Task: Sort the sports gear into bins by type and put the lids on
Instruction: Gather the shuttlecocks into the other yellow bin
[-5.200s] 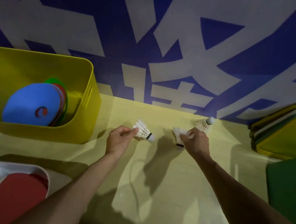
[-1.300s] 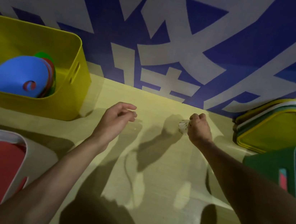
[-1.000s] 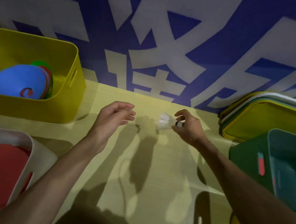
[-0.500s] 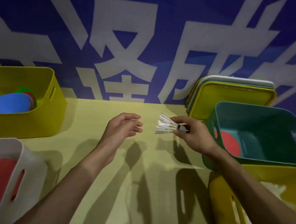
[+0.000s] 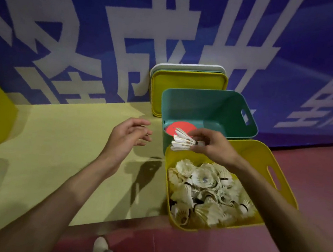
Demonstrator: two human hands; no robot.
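As the view swings from the bare mat to the bins on the right, the right hand now pinches nested shuttlecocks by the cork, above the near rim of a yellow bin heaped with shuttlecocks too many to count. The drop looks moments away. The left hand hangs open and empty beside it. Behind stand one green bin holding a red disc, and stacked lids, none yet fitted.

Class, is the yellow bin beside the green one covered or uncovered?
Uncovered: the yellow bin has no lid, its shuttlecocks show, and lids lean against the wall.
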